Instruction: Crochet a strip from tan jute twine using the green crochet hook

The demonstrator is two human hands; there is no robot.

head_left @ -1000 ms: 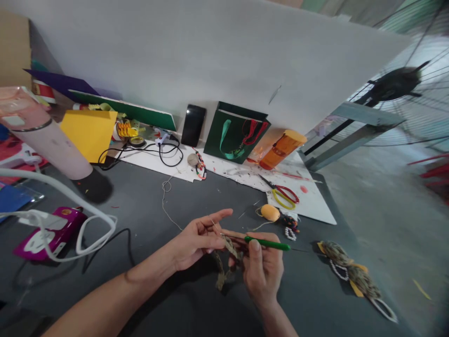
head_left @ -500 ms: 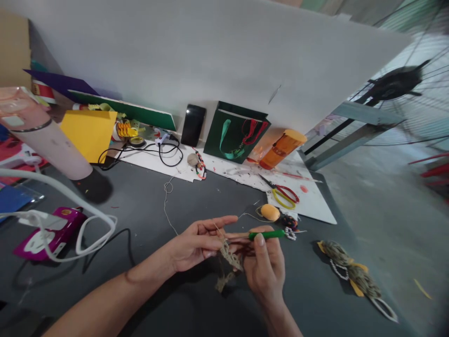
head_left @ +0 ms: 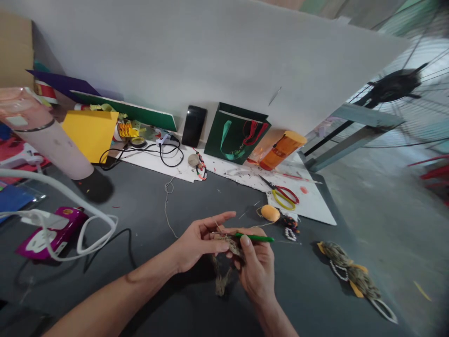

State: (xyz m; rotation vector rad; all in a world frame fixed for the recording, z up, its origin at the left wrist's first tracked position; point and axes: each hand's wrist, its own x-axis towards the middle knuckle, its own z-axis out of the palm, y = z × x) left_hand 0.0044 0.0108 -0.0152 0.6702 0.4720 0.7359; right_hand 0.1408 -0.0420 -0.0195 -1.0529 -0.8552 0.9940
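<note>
My right hand point(head_left: 257, 262) is closed round a crochet hook point(head_left: 257, 238) with a green handle, its metal end pointing left. My left hand point(head_left: 199, 243) pinches a piece of olive-brown crochet work point(head_left: 233, 244) between thumb and fingers, the index finger stretched out with yarn over it. A loose end of the crochet work point(head_left: 220, 284) hangs below both hands. Thin yarn point(head_left: 166, 206) runs across the table from a small ball point(head_left: 192, 160) toward my left hand. The hook's tip lies at the work beside my left fingers; its exact place in the stitches is too small to tell.
Scissors point(head_left: 284, 196), an orange egg-shaped thing point(head_left: 270, 213) and a beaded loop point(head_left: 290, 234) lie beyond my right hand. A braided olive piece point(head_left: 351, 267) is at the right. Behind stand a green bag point(head_left: 235, 133), a phone point(head_left: 194, 125) and an orange bottle point(head_left: 283, 149). Cables point(head_left: 94, 220) lie left.
My right hand has moved left with the crochet hook, closer to my left hand. The hook's metal end now reaches over the left fingers, and the crochet work has bunched between the hands.
</note>
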